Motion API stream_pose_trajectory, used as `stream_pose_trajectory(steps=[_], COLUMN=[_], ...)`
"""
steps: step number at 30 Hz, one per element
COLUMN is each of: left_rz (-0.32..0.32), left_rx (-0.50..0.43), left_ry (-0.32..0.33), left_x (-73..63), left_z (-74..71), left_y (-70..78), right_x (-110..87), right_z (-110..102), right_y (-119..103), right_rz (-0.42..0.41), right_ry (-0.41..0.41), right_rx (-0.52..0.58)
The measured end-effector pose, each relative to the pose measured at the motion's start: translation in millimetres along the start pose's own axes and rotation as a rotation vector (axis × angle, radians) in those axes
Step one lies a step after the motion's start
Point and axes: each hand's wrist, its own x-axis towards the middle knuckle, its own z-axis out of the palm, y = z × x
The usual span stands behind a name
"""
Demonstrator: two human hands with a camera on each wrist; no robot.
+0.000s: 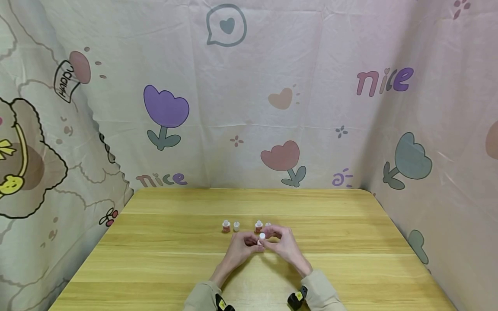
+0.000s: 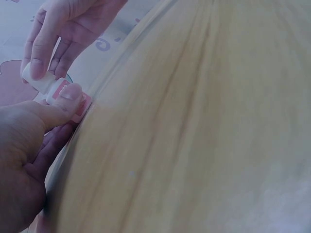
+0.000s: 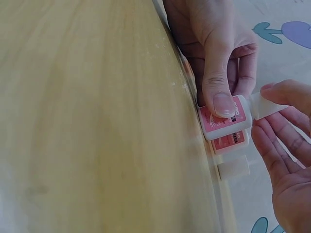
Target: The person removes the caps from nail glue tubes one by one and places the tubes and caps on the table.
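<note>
A small white bottle with a pink label (image 3: 226,130) stands held between the two hands. My left hand (image 1: 241,249) grips its body, the thumb (image 3: 223,103) lying across the label. My right hand (image 1: 285,245) pinches the white cap (image 3: 265,107) at the bottle's top between thumb and fingers. Whether that cap is fully seated on the neck I cannot tell. Just beyond the hands is a second small bottle with a red label (image 1: 258,226), a loose white cap (image 1: 268,224) beside it, partly hidden by the right hand.
Farther left on the wooden table (image 1: 175,255) stands another red-labelled bottle (image 1: 226,226), with a white cap (image 1: 236,226) to its right. A printed cloth (image 1: 233,86) hangs behind the table and along both sides.
</note>
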Motion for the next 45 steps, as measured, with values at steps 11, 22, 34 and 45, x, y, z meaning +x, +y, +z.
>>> stream_pose_trajectory(steps=[11, 22, 34, 45], left_rz=[0.021, 0.035, 0.038, 0.045], left_rx=[-0.01, -0.02, -0.006, 0.012], left_ry=[-0.014, -0.009, -0.004, 0.02], left_x=[1.9, 1.6, 1.5, -2.4], left_z=[-0.2, 0.1, 0.3, 1.0], left_y=[-12.5, -13.0, -12.8, 8.2], right_x=[0.6, -0.5, -0.2, 0.0], right_z=[1, 2, 1, 1], right_y=[4, 5, 7, 2], right_rz=[0.028, -0.012, -0.021, 0.058], right_ry=[0.06, 0.044, 0.009, 0.044], right_rx=[-0.042, -0.025, -0.009, -0.027])
